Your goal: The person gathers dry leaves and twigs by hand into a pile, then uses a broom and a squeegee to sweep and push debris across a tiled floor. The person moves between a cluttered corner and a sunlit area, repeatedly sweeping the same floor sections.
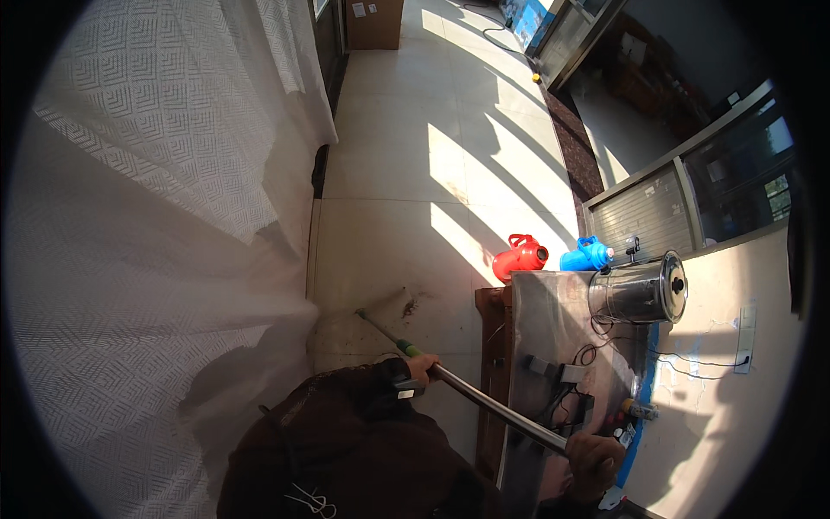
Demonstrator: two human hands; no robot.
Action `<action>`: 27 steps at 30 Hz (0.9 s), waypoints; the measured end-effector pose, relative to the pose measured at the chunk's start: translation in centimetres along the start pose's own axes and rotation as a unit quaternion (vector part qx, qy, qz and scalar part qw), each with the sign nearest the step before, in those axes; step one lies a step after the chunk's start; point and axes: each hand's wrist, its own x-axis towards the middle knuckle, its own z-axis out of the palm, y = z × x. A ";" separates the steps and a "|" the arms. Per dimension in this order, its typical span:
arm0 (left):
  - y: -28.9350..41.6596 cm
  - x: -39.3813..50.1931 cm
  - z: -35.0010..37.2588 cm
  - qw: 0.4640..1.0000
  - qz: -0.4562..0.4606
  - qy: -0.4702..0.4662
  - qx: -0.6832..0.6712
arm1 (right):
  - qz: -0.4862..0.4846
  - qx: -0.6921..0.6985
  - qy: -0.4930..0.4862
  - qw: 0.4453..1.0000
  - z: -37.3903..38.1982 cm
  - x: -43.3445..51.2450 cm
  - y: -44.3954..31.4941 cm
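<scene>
A metal pole (496,405) with a green collar and a thin green lower section runs slantwise in front of me. My left hand (423,368) is closed round it just above the collar, and my right hand (593,460) grips its upper end. The pole's lower end meets a blurred, wide head (382,305) at the floor; whether that is a broom or a mop I cannot tell. Dark debris (410,307) lies on the pale tiled floor (389,240) beside the head, with small specks scattered around.
White patterned curtains (162,162) hang along the left. At right, a wooden table (551,298) under a clear cover bears a steel urn (626,295), cables and adapters. Red (519,258) and blue (583,255) vacuum flasks stand beyond its edge. A cardboard box (374,26) is farther off.
</scene>
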 end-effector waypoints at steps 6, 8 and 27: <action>5.0 -2.9 9.1 0.978 0.174 -0.091 -0.066 | -0.022 0.005 0.098 0.995 -0.6 -3.7 3.3; 7.4 -3.8 11.6 0.958 0.245 -0.140 -0.044 | -0.012 0.027 0.056 0.998 0.8 -2.9 8.4; -20.7 8.2 3.8 0.937 0.147 0.037 0.316 | 0.104 -0.071 0.216 0.968 -4.4 -35.1 8.6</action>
